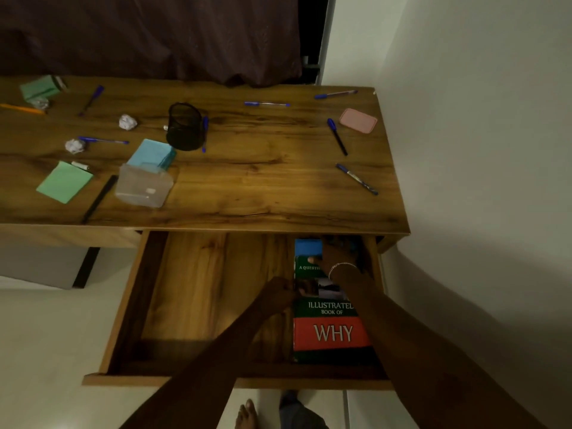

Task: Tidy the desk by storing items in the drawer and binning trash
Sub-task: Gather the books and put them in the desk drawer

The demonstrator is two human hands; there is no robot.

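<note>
Right grip [339, 258] is clamped on the far end of the book [332, 332]: thumb on the cover, fingers wrapped over the far edge. Left grip [280, 292] sits at the book's left edge. It's too dark to tell whether it pinches the edge or just steadies it.

The book lies flat in the open drawer [201, 289], hard against the right wall, and the rest of the drawer floor is bare wood.

Step in hand looks like seating the book, so the storing part has only just begun.

Still on the table [263, 187]:
- Right side: loose pens, the nearest [356, 179], and a pink pad [358, 120].
- Middle: mesh pen cup [184, 126].
- Left side: clear plastic box [144, 185], green pad [64, 182], black ruler [99, 199].
- Trash: two crumpled paper balls [127, 122] on the left.

Next move, probably: release both grips, clear the drawer, then reach up for the nearest right-side pens. The pens are thin and lie flat, so they need a fingertip pinch or a sweep to the table edge. The paper balls go to a bin, but none is in view, so it has to be found first. The drawer needs to stay open for now.
</note>
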